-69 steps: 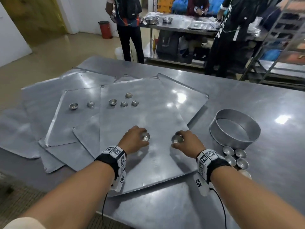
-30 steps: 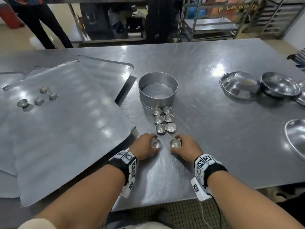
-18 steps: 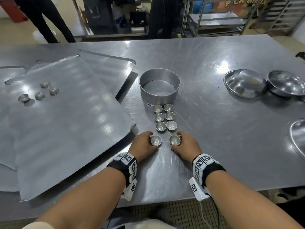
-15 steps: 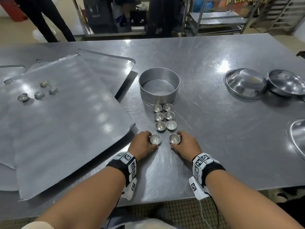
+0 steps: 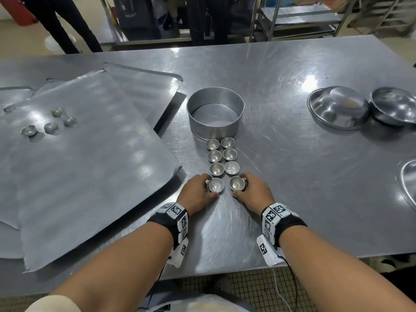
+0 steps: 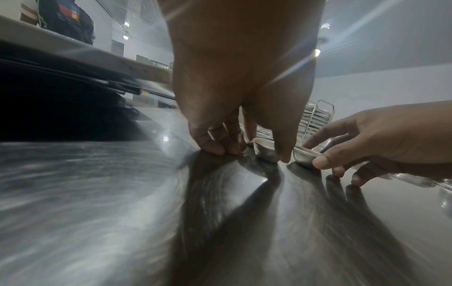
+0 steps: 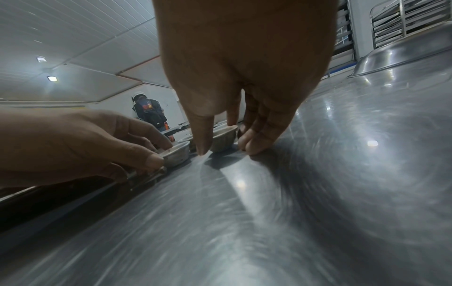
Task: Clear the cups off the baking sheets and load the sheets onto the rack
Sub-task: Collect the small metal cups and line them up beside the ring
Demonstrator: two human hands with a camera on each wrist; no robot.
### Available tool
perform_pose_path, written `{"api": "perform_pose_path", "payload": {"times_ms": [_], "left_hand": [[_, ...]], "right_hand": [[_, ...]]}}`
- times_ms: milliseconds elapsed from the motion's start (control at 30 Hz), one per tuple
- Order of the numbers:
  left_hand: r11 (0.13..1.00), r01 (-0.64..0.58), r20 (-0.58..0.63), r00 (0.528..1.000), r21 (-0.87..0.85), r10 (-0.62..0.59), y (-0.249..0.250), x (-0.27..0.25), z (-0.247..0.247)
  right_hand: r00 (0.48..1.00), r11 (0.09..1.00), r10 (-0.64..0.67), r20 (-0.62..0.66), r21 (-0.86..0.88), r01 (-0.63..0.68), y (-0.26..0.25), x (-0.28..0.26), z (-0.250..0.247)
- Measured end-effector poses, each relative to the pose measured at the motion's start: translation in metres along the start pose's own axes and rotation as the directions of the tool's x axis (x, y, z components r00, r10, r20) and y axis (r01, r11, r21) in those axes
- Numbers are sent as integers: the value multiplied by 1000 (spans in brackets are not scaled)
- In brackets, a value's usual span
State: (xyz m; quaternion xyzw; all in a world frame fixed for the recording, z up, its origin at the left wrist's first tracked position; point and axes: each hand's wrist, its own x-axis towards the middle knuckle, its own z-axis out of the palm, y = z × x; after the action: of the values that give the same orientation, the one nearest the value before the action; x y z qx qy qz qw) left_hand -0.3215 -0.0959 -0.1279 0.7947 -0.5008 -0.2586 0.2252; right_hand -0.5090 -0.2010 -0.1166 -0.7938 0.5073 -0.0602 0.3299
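left hand (image 5: 198,192): pinching upright cup (image 5: 216,184) | right hand (image 5: 252,192): pinching upright cup (image 5: 236,183) | both mouths up, on table (image 5: 292,176)

Cut off at frame edges: baking sheets (image 5: 85,167) on the left, metal bowls (image 5: 403,109) on the right

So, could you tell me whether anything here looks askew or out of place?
Yes: the flat metal baking sheets lie fanned in a crooked overlapping pile, and four small metal cups sit upside down on the top one, unlike the upright rows.
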Motion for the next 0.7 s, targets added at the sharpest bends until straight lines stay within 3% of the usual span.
{"api": "perform_pose_path", "payload": {"times_ms": [700], "left_hand": [[1000,13,7,1000,5,-13,8,6,-2]], "right_hand": [[999,996,-36,-3,77,36,1,10,4]]}}
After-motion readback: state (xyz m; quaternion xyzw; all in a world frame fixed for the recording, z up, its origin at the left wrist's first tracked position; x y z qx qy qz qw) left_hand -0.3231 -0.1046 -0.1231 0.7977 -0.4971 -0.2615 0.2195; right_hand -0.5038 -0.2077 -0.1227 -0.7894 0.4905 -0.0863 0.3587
